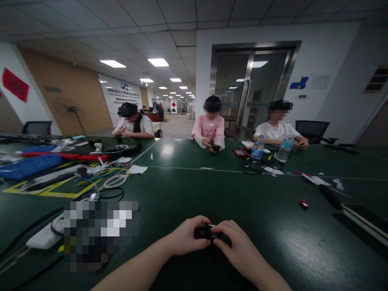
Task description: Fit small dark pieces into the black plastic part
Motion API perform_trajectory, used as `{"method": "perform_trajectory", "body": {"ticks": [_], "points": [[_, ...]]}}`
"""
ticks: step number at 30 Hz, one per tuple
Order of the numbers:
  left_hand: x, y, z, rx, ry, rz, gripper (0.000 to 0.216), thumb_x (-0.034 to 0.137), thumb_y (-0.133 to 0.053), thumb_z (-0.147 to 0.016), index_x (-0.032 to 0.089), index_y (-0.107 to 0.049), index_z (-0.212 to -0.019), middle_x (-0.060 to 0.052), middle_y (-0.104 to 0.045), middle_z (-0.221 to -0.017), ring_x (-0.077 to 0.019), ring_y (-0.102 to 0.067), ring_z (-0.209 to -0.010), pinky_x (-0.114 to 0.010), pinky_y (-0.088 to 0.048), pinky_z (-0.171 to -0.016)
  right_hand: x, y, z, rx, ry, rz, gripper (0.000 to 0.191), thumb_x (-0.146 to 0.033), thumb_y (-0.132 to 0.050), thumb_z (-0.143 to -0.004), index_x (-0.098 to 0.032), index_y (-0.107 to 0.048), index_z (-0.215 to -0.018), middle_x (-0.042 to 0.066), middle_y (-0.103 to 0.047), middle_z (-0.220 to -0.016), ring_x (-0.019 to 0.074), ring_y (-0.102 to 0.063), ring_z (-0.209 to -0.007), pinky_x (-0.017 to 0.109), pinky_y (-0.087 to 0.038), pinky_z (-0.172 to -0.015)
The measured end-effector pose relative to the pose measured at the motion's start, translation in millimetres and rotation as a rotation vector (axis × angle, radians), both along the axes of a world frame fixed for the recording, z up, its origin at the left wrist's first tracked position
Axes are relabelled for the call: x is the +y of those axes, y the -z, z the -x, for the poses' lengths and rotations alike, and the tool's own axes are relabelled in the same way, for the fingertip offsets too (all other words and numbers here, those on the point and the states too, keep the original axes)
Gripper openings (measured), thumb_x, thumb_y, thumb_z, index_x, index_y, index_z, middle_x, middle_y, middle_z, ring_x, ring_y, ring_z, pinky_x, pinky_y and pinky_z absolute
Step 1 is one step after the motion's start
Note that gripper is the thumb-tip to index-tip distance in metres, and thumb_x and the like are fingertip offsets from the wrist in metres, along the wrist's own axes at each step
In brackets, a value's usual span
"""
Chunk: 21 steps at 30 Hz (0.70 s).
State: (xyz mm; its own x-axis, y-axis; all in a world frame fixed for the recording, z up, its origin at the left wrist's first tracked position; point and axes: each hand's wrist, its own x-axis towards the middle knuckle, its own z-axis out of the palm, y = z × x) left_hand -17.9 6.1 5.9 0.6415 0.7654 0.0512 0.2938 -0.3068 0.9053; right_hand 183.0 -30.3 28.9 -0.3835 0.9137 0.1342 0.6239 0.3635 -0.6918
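Both hands meet low in the middle of the head view, above the green table [169, 190]. Between them is a small black object [202, 232] with a lighter patch on top; its exact kind is too small and dark to make out. My left hand [189, 236] is closed on its left end, thumb below and fingers over the top. Fingers and thumb of my right hand [232, 242] pinch its right end, hiding part of it.
At left lie a white power strip [45, 234], tangled cables [113, 182], a blue tray [30, 165] and a blurred-out patch. A small red-and-black item [303, 204] and a dark flat device [366, 220] lie right. Bottles [285, 149] and three seated people are across the table.
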Motion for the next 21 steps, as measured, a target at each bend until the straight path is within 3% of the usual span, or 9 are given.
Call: {"method": "perform_trajectory", "body": {"ticks": [21], "points": [[-1.4,-3.5,-1.8,0.022,-0.021,-0.046,0.037,0.018,-0.064,-0.074,0.018,-0.052,-0.109,-0.003,-0.06,-0.1,-0.0183,-0.058,-0.09,-0.029,-0.047,-0.08,-1.4,2.7,-0.4,0.039,-0.016,0.001,0.027,-0.018,-0.053,-0.081,-0.029,-0.063,-0.104,0.001,-0.062,-0.102,0.0207,-0.054,-0.096,0.034,-0.043,-0.085]]}}
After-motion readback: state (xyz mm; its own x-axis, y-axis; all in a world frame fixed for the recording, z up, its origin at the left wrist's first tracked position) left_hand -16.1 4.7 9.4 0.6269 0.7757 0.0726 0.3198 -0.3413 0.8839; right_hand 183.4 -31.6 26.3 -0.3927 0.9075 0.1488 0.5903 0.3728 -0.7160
